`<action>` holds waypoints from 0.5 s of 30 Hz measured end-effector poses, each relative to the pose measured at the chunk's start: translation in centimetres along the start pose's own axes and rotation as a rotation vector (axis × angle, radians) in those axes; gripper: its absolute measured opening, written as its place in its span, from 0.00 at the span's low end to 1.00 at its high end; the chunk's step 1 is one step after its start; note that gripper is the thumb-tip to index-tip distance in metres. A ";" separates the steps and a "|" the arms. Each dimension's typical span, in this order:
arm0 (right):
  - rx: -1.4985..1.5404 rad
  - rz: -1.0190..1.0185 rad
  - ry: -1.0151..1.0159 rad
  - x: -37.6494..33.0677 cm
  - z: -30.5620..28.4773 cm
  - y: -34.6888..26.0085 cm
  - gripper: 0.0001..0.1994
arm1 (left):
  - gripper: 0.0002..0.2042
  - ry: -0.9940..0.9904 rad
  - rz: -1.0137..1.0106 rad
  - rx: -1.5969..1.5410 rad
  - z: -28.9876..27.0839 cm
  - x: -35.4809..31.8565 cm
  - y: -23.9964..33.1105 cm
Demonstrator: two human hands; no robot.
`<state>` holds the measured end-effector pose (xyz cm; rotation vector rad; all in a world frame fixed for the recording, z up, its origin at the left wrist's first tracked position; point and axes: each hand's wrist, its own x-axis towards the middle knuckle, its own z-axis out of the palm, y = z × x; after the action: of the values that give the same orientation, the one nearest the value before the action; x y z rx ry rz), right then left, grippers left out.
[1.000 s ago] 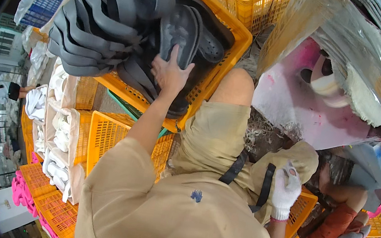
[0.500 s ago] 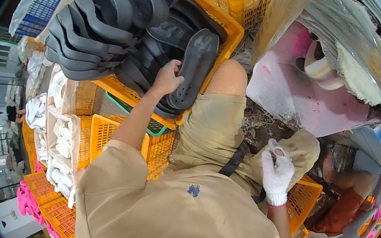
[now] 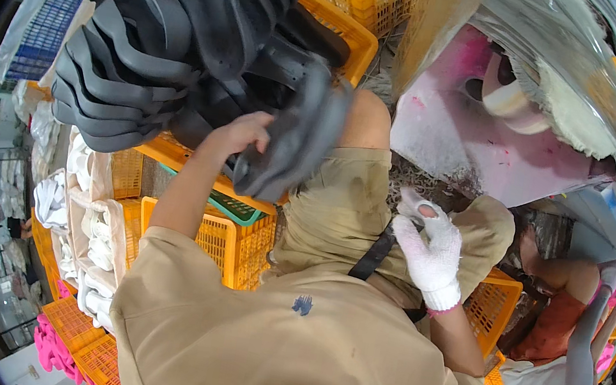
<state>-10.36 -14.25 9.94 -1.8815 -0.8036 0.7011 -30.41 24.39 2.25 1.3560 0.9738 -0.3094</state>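
The left hand (image 3: 244, 135) grips a blurred dark sole (image 3: 296, 140) by its edge, between eleven and twelve o'clock; stacked soles (image 3: 123, 76) lie toward ten. Past three, the gloved right hand (image 3: 430, 249) is half-curled, thumb apart from fingers.

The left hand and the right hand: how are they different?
The left hand is bare, but the right hand wears a white glove. The left hand grips a dark shoe sole, which looks blurry; the right hand holds nothing I can see. The left hand is by the orange crate, while the right hand is above the tan shorts. Both are partly curled.
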 end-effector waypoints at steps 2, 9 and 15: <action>0.136 -0.033 -0.065 0.0 -0.2 -0.1 0.38 | 0.29 -0.238 0.237 0.271 1.6 -1.3 1.5; 0.249 -0.221 -0.220 2.9 0.0 -5.9 0.64 | 0.31 -0.215 0.310 0.156 5.7 -6.0 3.6; 0.715 0.002 0.098 -2.4 -0.3 -0.5 0.48 | 0.25 0.560 0.048 0.195 4.0 -3.2 2.9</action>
<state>-11.73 -16.05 10.80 -1.2538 -0.4043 0.7636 -28.68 20.39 6.19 1.6854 1.3952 0.0216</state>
